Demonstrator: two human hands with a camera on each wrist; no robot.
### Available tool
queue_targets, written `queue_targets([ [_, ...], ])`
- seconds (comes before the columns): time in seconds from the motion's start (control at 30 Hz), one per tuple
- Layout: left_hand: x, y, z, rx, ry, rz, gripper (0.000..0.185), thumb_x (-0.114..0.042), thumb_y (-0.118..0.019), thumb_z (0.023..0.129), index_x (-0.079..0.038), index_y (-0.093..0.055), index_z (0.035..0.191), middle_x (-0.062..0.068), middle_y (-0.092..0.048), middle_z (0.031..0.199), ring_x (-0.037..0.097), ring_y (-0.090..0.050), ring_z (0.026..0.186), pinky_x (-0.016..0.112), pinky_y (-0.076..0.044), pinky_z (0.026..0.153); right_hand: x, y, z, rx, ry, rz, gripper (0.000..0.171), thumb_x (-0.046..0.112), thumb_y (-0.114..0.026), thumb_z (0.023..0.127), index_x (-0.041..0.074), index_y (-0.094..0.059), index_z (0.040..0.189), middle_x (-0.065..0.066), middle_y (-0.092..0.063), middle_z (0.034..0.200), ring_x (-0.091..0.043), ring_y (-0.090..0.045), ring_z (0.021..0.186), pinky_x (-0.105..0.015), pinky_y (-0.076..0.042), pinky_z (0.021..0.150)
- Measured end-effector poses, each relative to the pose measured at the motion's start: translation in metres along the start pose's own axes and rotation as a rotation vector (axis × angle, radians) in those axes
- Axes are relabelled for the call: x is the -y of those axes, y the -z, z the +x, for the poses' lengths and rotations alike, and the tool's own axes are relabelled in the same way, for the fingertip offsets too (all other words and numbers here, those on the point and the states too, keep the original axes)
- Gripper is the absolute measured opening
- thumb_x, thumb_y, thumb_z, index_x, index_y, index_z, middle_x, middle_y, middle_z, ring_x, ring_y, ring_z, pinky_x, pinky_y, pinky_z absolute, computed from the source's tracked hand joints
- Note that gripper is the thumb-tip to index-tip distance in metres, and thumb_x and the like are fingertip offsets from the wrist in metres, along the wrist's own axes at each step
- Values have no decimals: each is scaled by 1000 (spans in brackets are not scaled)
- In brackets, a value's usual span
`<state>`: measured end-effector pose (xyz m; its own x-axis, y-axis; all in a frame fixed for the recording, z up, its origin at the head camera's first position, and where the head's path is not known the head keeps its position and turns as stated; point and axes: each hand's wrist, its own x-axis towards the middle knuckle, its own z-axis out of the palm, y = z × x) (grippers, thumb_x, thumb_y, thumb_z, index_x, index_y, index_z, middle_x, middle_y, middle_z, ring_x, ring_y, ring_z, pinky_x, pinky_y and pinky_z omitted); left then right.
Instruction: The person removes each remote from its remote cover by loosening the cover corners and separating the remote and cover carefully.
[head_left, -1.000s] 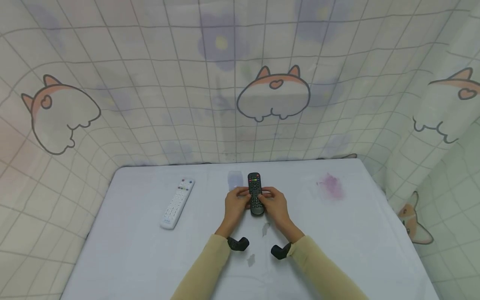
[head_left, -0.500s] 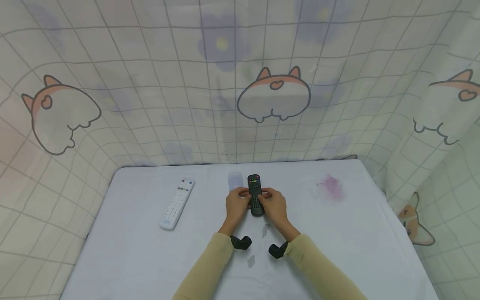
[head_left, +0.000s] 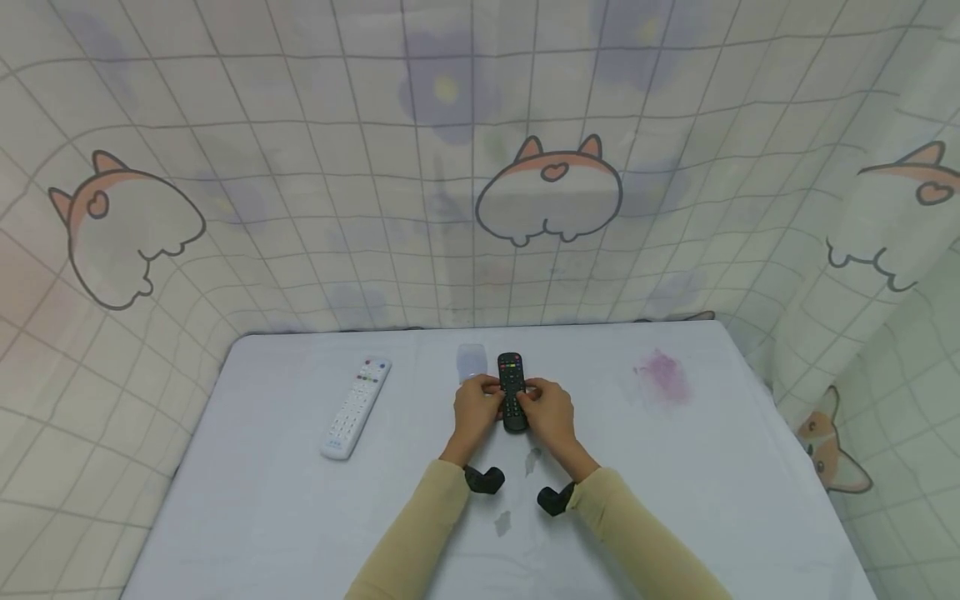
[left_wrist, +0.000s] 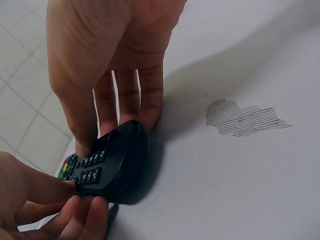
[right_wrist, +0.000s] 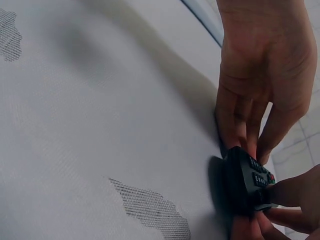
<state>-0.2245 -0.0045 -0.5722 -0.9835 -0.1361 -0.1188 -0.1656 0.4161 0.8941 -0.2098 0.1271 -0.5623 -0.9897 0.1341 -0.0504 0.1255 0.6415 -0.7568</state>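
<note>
While gripping black remote [head_left: 512, 385] with left hand [head_left: 474, 408] and right hand [head_left: 551, 411], hides some buttons [left_wrist: 90, 175] under thumbs [left_wrist: 80, 127] — leaves others too small to read in head view.

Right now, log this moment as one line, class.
left hand: holds black remote; right hand: holds black remote; white remote: on table, untouched

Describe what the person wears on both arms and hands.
Plain pale-yellow fabric sleeves cover both forearms, ending near the wrists. A black, bent, blunt-ended attachment shows at each wrist. The left hand and right hand are bare: no gloves visible.
</note>
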Motion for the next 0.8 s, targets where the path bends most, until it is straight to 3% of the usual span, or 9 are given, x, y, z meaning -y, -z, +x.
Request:
queue_targets([
  [0.27, 1, 5, 0, 25, 29, -26, 24, -1, -67, 92, 2, -72, 116, 17, -78, 99, 10, -65, 60, 20, -54, 52, -1, 2, 1, 14, -24, 1, 30, 19, -71, 98, 1, -72, 123, -14, -75, 93, -18, -63, 74, -24, -43, 60],
  [0.4, 2, 11, -1, 23, -3, 42, 24, -4, -67, 91, -1, -73, 114, 14, -79, 95, 9, -63, 58, 22, -51, 54, -1, 4, 2, -20, -16, 4, 26, 17, -71, 97, 1, -73, 118, -14, -77, 93, -21, -68, 76, -27, -47, 61],
  [0.6, 5, 29, -7, -37, -70, 103, 23, -9, -68, 93, -8, -73, 116, 8, -78, 98, 20, -71, 83, 33, -53, 72, 4, 9, 3, -51, -15, 32, 24, 19, -71, 97, 4, -75, 115, -15, -77, 97, -24, -70, 82, -29, -49, 65],
  [0.7, 8, 40, -10, -84, -102, 114, 24, -10, -67, 95, -8, -72, 119, 8, -78, 101, 25, -72, 92, 38, -54, 76, 8, 10, 4, -21, 0, 82, 25, 19, -70, 98, 4, -74, 118, -16, -77, 102, -24, -70, 83, -29, -50, 65],
  [0.8, 10, 54, -13, -129, -125, 132, 25, -9, -67, 97, -8, -71, 121, 8, -78, 104, 25, -74, 90, 38, -55, 75, 14, 9, 4, 38, 25, 160, 29, 17, -69, 99, 1, -71, 123, -18, -75, 106, -23, -73, 83, -28, -56, 65],
])
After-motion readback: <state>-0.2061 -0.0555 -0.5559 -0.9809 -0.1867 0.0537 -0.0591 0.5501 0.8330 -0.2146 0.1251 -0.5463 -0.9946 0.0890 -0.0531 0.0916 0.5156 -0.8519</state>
